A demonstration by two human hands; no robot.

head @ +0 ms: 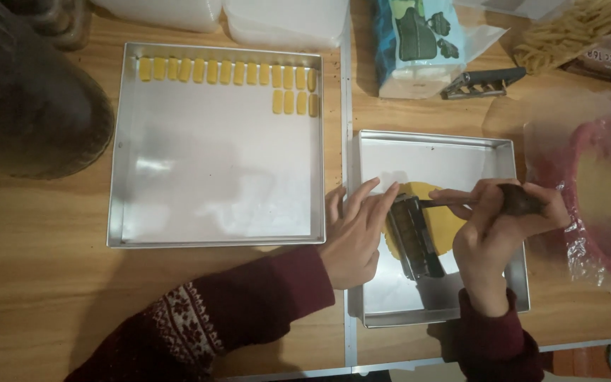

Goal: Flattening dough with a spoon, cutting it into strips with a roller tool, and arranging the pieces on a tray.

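My right hand grips the dark wooden handle of a metal dough cutter, whose ridged roller rests on a flat sheet of yellow dough in the smaller steel tray. Beside it my left hand lies with fingers spread, fingertips touching the cutter's frame and the tray's left rim. To the left sits a larger steel tray with a row of small yellow dough pieces along its far edge and a few more below at the right end.
A pink bowl wrapped in clear plastic stands at the right. At the back are white plastic containers, a tissue pack, a metal tool and a bag of yellow sticks. A dark round object fills the far left.
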